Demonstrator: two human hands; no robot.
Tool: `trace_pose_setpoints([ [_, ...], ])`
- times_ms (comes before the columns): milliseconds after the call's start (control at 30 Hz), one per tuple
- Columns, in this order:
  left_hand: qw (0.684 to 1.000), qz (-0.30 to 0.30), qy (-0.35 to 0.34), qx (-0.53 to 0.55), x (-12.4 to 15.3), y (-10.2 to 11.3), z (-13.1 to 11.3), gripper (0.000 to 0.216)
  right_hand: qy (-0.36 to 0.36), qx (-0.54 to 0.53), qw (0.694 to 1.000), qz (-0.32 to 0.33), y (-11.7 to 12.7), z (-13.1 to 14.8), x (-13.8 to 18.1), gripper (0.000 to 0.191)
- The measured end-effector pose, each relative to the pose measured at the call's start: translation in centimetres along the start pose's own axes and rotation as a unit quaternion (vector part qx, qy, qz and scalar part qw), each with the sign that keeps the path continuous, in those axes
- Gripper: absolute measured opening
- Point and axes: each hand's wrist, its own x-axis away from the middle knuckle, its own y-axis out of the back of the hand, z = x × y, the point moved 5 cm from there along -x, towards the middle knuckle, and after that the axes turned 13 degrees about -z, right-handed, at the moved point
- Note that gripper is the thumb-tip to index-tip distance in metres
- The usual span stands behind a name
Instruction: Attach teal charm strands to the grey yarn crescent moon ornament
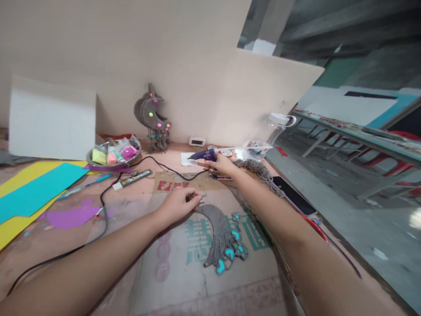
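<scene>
A blue hot glue gun (207,155) lies in the closed fingers of my right hand (222,164), its nozzle pointing left over a small white pad (187,159). Below, a grey yarn-covered crescent moon (215,219) rests on the covered work board, with dangling strands and turquoise heart and flower shapes (229,253) at its lower end. My left hand (179,205) is closed in a pinch beside the crescent's upper tip. A small grey bit shows at its fingertips, too small to name.
A finished-looking crescent ornament (151,114) leans against the back board. A bowl (113,164) with bagged clay, a cutter knife (132,179) and coloured sheets (42,188) lie left. Grey yarn (258,171), a phone (294,195) and a clear bottle (276,127) stand right. A black cord (171,169) crosses the table.
</scene>
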Motion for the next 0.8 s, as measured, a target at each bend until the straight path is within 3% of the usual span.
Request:
trace_pose_setpoints([
  [200,1.000,0.008,-0.021,0.009,0.0,0.0,-0.2,0.027,0.039,0.017,0.995,-0.095,2.2,-0.2,3.7,0.038],
  [333,1.000,0.003,-0.031,0.000,0.0,0.1,-0.4,0.027,0.092,0.017,0.989,-0.114,3.9,1.4,8.6,0.024],
  [500,1.000,-0.011,0.000,0.021,0.2,0.6,-1.6,0.023,0.288,0.083,0.951,-0.082,4.1,5.5,14.1,0.023],
  [600,0.998,0.019,0.040,0.047,0.6,0.6,-2.3,0.024,0.316,0.088,0.940,-0.096,4.1,6.6,15.3,0.027],
  [800,0.997,0.048,0.053,0.029,0.7,0.9,-2.8,0.026,0.353,0.057,0.927,-0.111,3.7,6.9,15.8,0.015],
])
